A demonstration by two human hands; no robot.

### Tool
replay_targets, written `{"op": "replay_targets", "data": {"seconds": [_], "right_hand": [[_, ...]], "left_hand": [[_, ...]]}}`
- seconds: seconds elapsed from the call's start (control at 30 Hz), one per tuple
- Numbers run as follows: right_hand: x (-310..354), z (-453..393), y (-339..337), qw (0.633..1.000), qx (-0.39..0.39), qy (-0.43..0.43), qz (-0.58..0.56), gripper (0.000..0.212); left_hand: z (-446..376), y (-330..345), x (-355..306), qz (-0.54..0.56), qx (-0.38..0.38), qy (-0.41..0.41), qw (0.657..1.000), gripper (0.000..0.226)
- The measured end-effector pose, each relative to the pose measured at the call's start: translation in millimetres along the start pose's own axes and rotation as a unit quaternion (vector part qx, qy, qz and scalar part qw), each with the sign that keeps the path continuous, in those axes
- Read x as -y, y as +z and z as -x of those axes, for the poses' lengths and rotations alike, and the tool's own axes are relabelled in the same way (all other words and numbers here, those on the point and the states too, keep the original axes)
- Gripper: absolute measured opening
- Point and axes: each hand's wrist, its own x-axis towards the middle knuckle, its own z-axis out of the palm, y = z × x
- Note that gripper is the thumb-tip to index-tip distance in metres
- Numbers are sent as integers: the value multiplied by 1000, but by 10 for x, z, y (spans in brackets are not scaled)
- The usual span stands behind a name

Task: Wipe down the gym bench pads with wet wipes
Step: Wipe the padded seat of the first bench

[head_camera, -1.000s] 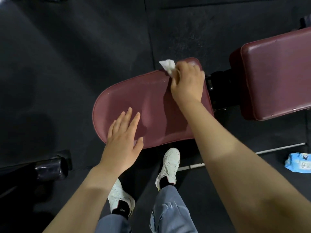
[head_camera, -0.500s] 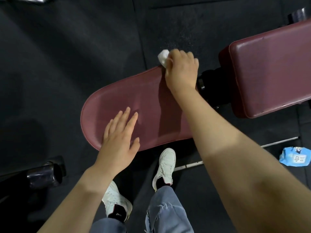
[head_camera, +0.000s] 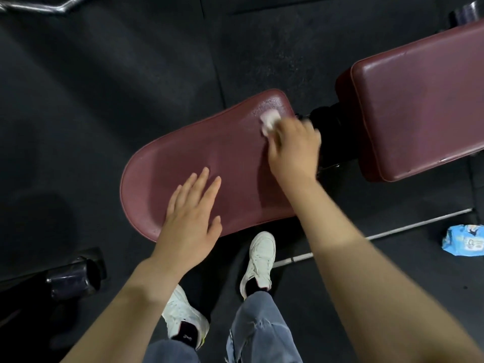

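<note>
A maroon seat pad [head_camera: 209, 153] with a rounded left end lies below me. My left hand [head_camera: 191, 216] rests flat on its near part, fingers straight. My right hand [head_camera: 293, 148] holds a crumpled white wet wipe [head_camera: 269, 120] and presses it on the pad's far right corner; the hand is motion-blurred. A damp sheen shows on the pad just beyond the wipe. The larger maroon back pad [head_camera: 424, 111] stands to the right, across a dark gap with the frame joint.
A blue pack of wet wipes [head_camera: 463, 239] lies on the black rubber floor at the right. A thin metal bar [head_camera: 379, 234] runs along the floor under the bench. A dark roller [head_camera: 70, 279] sits at lower left, a curl bar [head_camera: 39, 6] at top left. My white shoes stand beneath the pad.
My right hand has pulled the wipe back from the pad's far edge onto its top surface. The left hand has stayed flat on the pad.
</note>
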Motion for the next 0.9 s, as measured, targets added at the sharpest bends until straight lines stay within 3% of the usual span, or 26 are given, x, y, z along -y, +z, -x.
{"op": "replay_targets", "data": {"seconds": [0.07,0.17,0.27,0.43,0.53,0.7,0.8,0.9], "right_hand": [[201,-512,52,999,16,-32,12,15],[138,-529,68,999,31,-37,4,17],[-263,205,-45,999,11,24,-25,14],[-547,1276,-257,986,62,137,-73,10],[-422,816,-192,990,41,112,-73,16],[19,-637,6,998,27,17,-46,20],[104,-917,71,995,52,54,-71,24],[34,-749,67,991,29,100,-79,23]], "left_hand": [[0,5,3,-7,-1,1,1000,76],[12,-18,-25,-5,5,-3,1000,76],[33,-50,-56,1,13,-6,1000,76],[25,-75,-53,10,15,-5,1000,76],[26,-56,-51,-3,12,-3,1000,76],[26,-5,-37,-12,6,-9,1000,76],[29,2,-48,-9,3,-13,1000,76],[46,-18,-61,-10,3,-11,1000,76]]}}
